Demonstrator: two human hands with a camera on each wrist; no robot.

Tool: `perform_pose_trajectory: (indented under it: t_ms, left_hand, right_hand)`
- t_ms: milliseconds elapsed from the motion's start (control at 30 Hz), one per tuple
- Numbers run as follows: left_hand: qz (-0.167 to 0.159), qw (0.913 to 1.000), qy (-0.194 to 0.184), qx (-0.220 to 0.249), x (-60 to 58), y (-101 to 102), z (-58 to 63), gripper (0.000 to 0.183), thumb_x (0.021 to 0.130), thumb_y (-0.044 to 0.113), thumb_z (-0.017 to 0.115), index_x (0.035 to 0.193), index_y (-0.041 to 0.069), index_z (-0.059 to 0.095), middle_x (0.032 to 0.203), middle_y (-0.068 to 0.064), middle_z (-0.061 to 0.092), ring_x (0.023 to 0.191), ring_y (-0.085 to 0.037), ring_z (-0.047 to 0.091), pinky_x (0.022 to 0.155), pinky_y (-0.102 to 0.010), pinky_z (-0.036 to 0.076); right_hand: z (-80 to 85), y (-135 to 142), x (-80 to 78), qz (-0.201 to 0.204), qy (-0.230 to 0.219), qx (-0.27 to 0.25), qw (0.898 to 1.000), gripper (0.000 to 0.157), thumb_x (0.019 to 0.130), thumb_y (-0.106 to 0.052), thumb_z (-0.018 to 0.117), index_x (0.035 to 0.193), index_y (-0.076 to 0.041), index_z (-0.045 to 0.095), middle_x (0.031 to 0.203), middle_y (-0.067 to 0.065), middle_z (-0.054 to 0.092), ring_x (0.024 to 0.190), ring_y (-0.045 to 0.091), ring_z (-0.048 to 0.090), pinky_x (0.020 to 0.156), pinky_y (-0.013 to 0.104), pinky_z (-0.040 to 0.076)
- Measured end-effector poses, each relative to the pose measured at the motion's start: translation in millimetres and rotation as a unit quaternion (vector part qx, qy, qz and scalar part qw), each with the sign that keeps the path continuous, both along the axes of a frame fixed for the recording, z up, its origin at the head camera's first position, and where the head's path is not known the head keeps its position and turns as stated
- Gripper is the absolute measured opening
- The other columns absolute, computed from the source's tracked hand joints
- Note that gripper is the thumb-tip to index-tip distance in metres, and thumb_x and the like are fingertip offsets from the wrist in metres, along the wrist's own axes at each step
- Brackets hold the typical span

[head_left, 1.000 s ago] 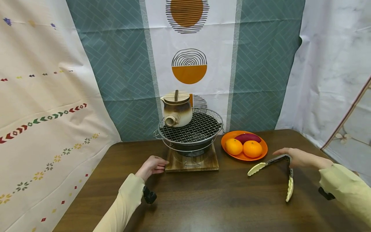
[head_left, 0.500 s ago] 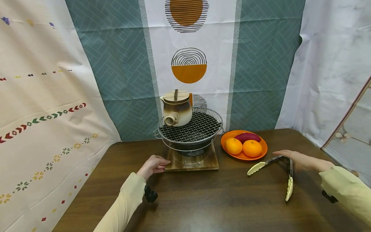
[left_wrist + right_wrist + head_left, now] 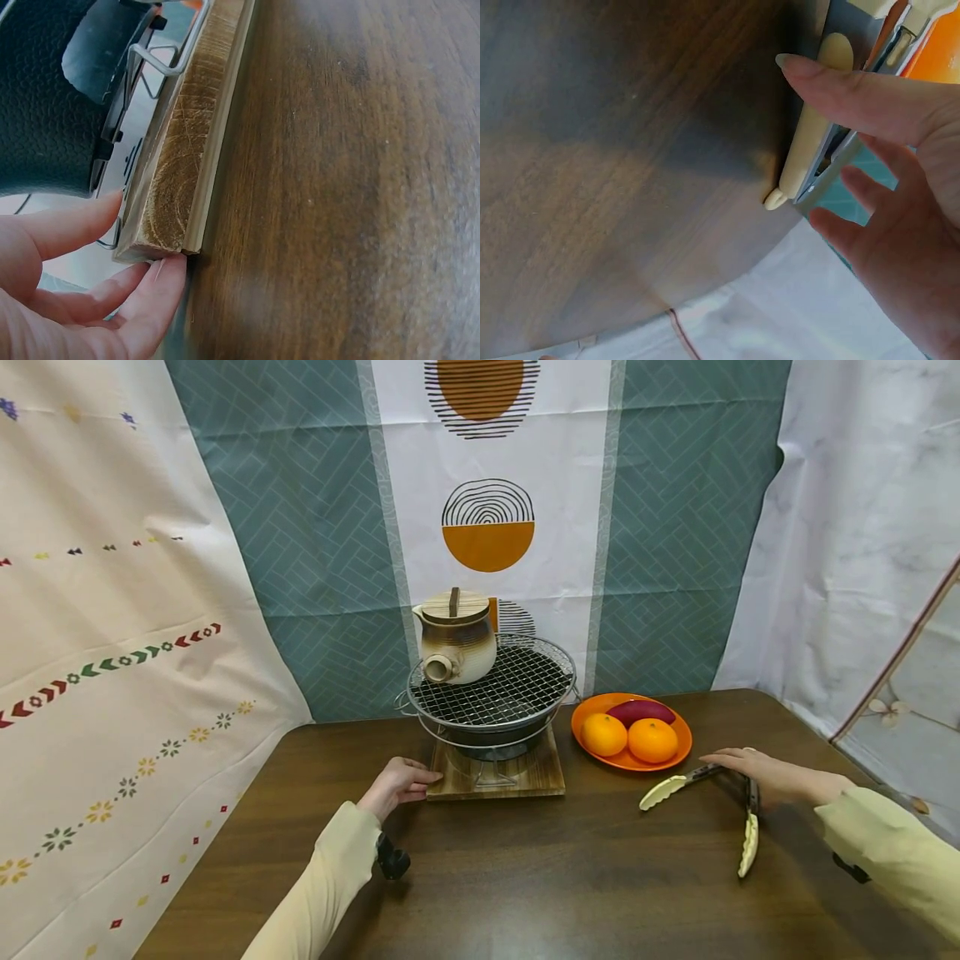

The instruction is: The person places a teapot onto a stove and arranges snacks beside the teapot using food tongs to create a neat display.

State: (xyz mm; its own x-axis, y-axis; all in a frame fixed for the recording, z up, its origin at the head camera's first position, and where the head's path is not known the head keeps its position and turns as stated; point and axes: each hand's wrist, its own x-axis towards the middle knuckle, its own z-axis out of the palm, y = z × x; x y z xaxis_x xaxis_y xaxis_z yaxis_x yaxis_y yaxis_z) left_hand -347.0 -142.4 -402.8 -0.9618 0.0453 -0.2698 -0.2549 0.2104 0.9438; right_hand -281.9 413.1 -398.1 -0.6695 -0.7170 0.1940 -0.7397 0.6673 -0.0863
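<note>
At the near left corner of a square wooden board (image 3: pixel 536 774), my left hand (image 3: pixel 393 785) pinches the edge. In the left wrist view its thumb is at the top side of the board (image 3: pixel 184 142) and its fingertips at the lower edge. My right hand (image 3: pixel 783 775) is over the joined end of the metal tongs (image 3: pixel 705 772), hiding it. Those tongs lie spread on the table, their cream tips toward me. In the right wrist view the thumb crosses in front of a tongs handle (image 3: pixel 806 150), and the other fingers are loosely bent, apart from it.
A round grill with a wire mesh (image 3: pixel 525 693) stands on the board, bearing a lidded clay pot (image 3: pixel 472 656). Right of it, an orange plate (image 3: pixel 630 767) holds two oranges (image 3: pixel 652 741) and a purple elongated vegetable (image 3: pixel 641 711). Patterned cloths (image 3: pixel 322 527) hang behind the brown table (image 3: pixel 525 877).
My right hand has come slightly left, over the joined end of the tongs. My left hand stays at the board's corner, and the tongs lie as before.
</note>
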Motion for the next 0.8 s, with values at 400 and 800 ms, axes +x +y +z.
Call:
perform_pose_trajectory:
  t_ms: [400, 800]
  left_hand:
    - [-0.001, 0.9996, 0.01, -0.028, -2.8, 1, -2.0, 0.046, 0.075, -0.002, 0.071, 0.111, -0.019, 0.047, 0.086, -0.017, 0.058, 0.066, -0.018, 0.058, 0.068, -0.037, 0.051]
    - [-0.009, 0.9981, 0.022, -0.057, -4.8, 2, -7.4, 0.046, 0.076, 0.0, 0.071, 0.111, -0.02, 0.048, 0.094, -0.021, 0.053, 0.071, -0.022, 0.055, 0.071, -0.04, 0.05]
  right_hand:
    - [12.4, -17, 3.6, -0.074, -0.173, 0.006, 0.982, 0.103, 0.037, 0.029, 0.069, 0.131, -0.003, 0.041, 0.119, 0.03, 0.036, 0.101, 0.046, 0.035, 0.052, 0.027, 0.045]
    - [15.1, -17, 3.8, -0.092, -0.144, 0.053, 0.984, 0.097, 0.035, 0.02, 0.075, 0.125, -0.002, 0.048, 0.124, 0.027, 0.04, 0.108, 0.044, 0.039, 0.063, 0.034, 0.047]
